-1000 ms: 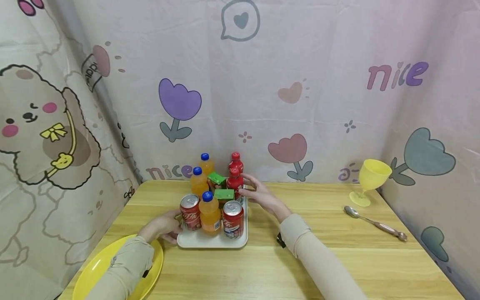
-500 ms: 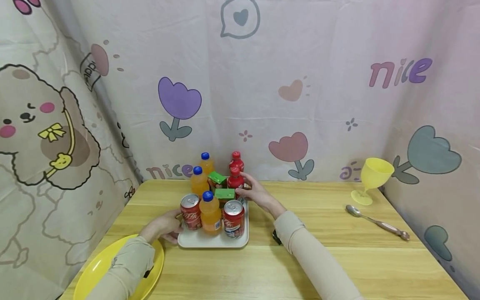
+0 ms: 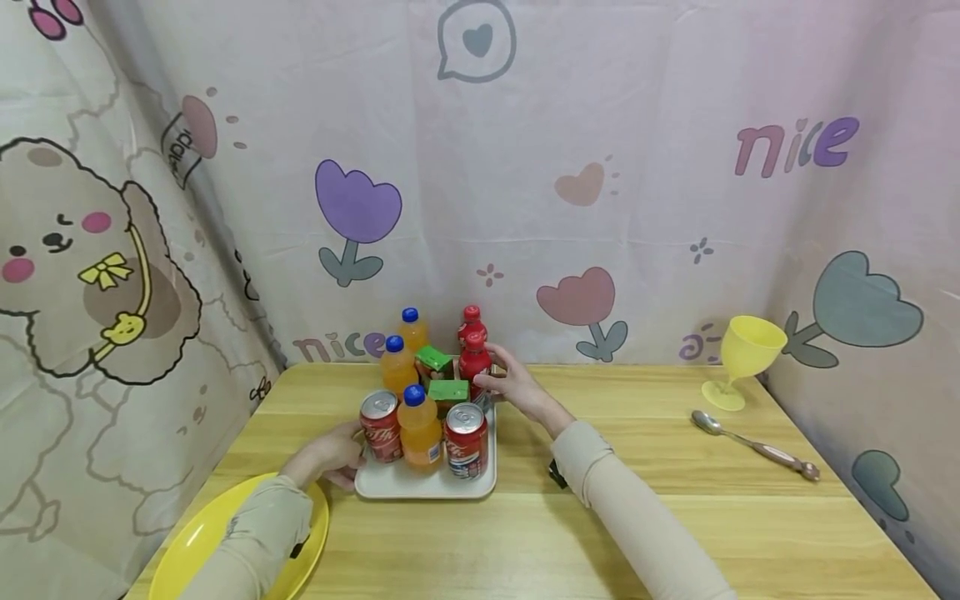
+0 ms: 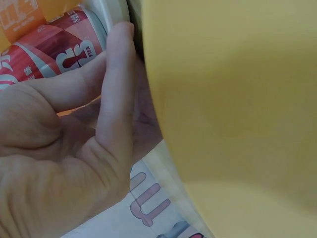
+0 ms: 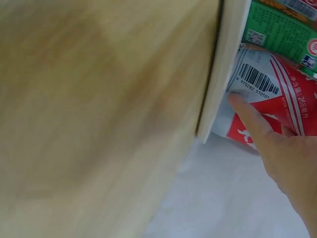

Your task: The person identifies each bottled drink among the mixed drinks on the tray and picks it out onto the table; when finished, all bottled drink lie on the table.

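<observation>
A white tray (image 3: 425,487) on the wooden table bears several drinks. My left hand (image 3: 333,454) holds the tray's left edge, beside a red soda can (image 3: 381,433); in the left wrist view one fingertip (image 4: 121,34) lies against the rim. At the tray's right side my right hand (image 3: 521,389) grips a small red drink bottle (image 3: 474,365), its thumb low on the label, as the right wrist view shows. Another red bottle (image 3: 471,325) stands behind. Orange drink bottles (image 3: 420,433), green-topped cartons (image 3: 448,392) and a second soda can (image 3: 467,442) fill the rest.
A yellow plate (image 3: 202,533) lies at the front left, under the left forearm. On the right stand a yellow goblet (image 3: 750,346) and, before it, a spoon (image 3: 753,447) with a brown handle. A printed curtain (image 3: 480,167) hangs behind the table.
The right hand has moved in from beside the front red bottle and closed round it; the bottle has shifted slightly right. The left hand stays at the tray edge.
</observation>
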`<act>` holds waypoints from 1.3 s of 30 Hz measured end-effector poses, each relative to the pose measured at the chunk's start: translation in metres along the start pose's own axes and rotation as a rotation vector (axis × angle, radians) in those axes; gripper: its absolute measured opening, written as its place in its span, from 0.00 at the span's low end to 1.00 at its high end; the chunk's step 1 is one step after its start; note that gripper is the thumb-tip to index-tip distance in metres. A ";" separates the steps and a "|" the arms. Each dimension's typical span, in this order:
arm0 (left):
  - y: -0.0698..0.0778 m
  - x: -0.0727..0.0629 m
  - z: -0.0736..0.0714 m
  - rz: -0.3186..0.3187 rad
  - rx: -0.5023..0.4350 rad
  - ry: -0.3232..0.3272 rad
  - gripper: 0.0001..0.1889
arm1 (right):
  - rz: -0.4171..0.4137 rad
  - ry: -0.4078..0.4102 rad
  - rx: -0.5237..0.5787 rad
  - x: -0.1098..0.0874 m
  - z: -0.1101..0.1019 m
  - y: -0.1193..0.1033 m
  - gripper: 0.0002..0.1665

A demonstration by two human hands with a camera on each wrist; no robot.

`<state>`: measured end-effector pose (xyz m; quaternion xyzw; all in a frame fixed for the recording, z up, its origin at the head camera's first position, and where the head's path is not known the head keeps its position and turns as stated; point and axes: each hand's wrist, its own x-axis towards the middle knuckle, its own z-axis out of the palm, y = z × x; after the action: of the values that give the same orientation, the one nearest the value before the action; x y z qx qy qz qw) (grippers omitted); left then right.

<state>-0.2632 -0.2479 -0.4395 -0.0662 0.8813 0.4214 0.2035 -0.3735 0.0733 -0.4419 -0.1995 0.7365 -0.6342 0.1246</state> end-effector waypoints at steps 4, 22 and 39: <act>0.000 0.000 -0.001 0.002 -0.011 -0.010 0.43 | -0.017 0.015 0.012 -0.002 -0.008 -0.007 0.40; -0.002 0.003 -0.003 -0.001 -0.017 -0.016 0.44 | 0.000 0.086 0.107 -0.027 -0.068 -0.015 0.42; -0.006 0.003 0.000 -0.004 -0.030 -0.016 0.43 | 0.023 0.198 0.129 -0.033 -0.110 -0.015 0.45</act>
<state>-0.2642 -0.2517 -0.4450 -0.0676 0.8731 0.4346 0.2103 -0.3897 0.1834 -0.4110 -0.1191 0.7052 -0.6953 0.0713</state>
